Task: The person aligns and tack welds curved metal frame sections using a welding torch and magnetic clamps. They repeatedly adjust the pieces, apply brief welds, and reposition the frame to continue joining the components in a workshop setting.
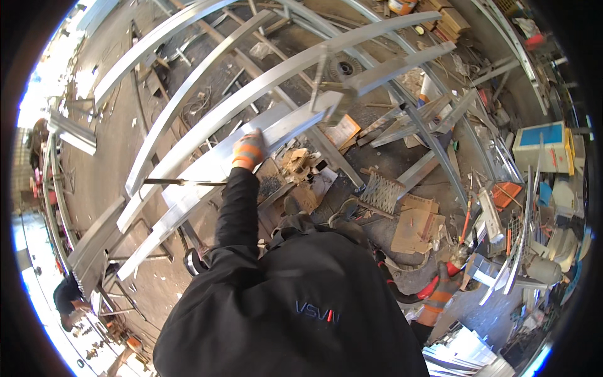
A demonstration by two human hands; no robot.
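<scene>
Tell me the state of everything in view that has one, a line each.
Left hand: gloved, on the panel
Panel: partly covered by the left hand
Right hand: gloved, at the red tube; grip unclear
Red tube: bent
Cardboard: lying flattened
Long bar: arched

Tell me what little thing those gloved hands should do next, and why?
Perhaps bring the right hand over to the metal bar, since only the left hand is on it, while the right one is off beside a curved red thing.
</scene>
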